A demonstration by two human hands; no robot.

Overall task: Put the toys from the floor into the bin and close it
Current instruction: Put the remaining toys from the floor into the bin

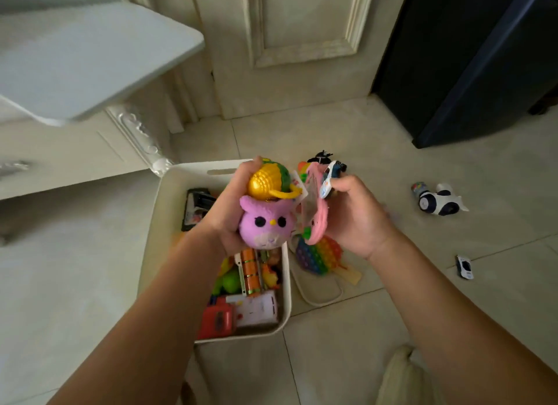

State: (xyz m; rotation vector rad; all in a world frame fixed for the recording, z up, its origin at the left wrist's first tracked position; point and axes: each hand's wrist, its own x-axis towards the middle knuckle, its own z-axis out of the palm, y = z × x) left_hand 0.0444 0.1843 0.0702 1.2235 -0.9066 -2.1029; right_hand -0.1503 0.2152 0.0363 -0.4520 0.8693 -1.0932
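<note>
My left hand [229,205] is shut on a pink owl plush [265,223] and a yellow corn toy [267,182], held above the open white bin [157,223]. My right hand [356,214] grips a pink flat toy [314,214] and a small white and blue car [329,176], just right of the bin. The bin holds several toys, among them a red one [217,320] and an orange one [250,271]. On the floor lie a rainbow pop toy [317,255], a panda toy [437,200], a small white car [464,267] and a black toy [321,157].
A white flat lid [320,293] lies on the tiles beside the bin, under the rainbow toy. A white cabinet [75,151] stands left, a white board [90,60] above it. A door [302,42] is behind, dark furniture [483,57] at right.
</note>
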